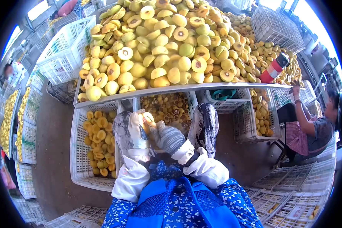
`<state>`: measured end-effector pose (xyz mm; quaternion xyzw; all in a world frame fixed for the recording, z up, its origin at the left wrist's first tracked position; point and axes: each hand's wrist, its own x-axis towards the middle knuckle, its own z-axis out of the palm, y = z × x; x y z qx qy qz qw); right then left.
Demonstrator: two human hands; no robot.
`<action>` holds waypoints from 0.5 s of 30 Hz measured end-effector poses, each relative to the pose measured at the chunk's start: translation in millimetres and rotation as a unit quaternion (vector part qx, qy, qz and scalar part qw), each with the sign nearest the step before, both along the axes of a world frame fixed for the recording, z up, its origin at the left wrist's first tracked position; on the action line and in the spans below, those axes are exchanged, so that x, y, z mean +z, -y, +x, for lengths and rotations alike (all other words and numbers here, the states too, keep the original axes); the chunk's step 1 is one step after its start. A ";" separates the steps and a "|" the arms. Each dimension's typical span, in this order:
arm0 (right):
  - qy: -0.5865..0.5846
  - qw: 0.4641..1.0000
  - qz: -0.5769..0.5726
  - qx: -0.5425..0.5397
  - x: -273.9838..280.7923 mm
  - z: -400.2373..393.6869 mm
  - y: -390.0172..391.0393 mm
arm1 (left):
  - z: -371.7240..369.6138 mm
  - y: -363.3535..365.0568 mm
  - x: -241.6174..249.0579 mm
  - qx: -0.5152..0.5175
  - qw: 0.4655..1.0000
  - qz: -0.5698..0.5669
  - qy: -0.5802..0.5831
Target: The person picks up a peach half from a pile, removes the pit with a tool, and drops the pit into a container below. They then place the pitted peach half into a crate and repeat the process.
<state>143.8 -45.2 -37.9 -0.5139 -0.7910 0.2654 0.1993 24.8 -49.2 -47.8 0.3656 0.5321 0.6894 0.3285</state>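
My left hand (138, 131), in a pale, stained glove, is closed around a peach half (148, 118) whose cut side shows. Close against it, my right hand (168, 137) in a grey knitted glove has its fingers curled. Whatever the right hand grips is hidden. Both hands are between my knees, above a crate (192, 108) of small cut pieces and pits. In front of me a metal-edged table (171, 88) bears a big heap of yellow peach halves (159, 49), several with pits in them.
A white crate of pitted halves (100, 140) stands at my left. An upright white crate (66, 49) is beyond it. A red bottle with a black cap (274, 68) leans on the heap. Another person (311, 129) sits at the right, beside a crate of peaches (261, 117).
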 end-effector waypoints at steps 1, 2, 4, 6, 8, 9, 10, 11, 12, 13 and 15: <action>0.010 1.000 -0.007 0.005 0.6 -0.9 1.4 | 1.8 -0.4 -4.4 0.024 1.000 0.004 -0.001; 0.020 1.000 -0.016 0.008 3.3 -1.8 2.7 | 5.5 1.2 -1.5 0.031 0.998 -0.007 0.062; 0.040 0.998 -0.043 0.020 9.9 -2.3 4.7 | 8.2 2.3 -3.5 0.052 0.995 -0.007 0.085; 0.060 0.995 -0.076 0.037 20.9 0.6 2.4 | 6.7 0.4 -9.1 0.060 0.995 -0.011 0.078; 0.060 0.992 -0.091 0.064 25.5 7.1 -3.4 | 4.7 0.4 -9.5 0.024 0.996 -0.018 0.079; 0.036 0.993 -0.070 0.083 20.2 14.9 -5.7 | 0.0 1.2 -13.6 -0.012 0.999 -0.013 0.047; 0.014 0.993 -0.048 0.103 12.1 21.8 -8.5 | -4.7 0.4 -13.4 -0.053 0.997 -0.042 0.023; -0.016 0.991 -0.028 0.127 -14.4 26.4 -14.9 | -9.5 -0.4 -13.2 -0.095 0.993 -0.069 -0.003; 0.018 0.987 -0.051 0.150 -5.6 31.5 -17.8 | -13.2 -2.1 -14.7 -0.142 0.986 -0.083 0.006; -0.089 0.976 -0.120 0.158 -10.9 36.3 -16.0 | -16.4 -4.0 -15.9 -0.188 0.977 -0.096 0.015; -0.224 0.920 -0.292 0.136 -21.0 39.6 -14.0 | -14.8 -0.9 -15.1 -0.227 0.965 -0.085 0.096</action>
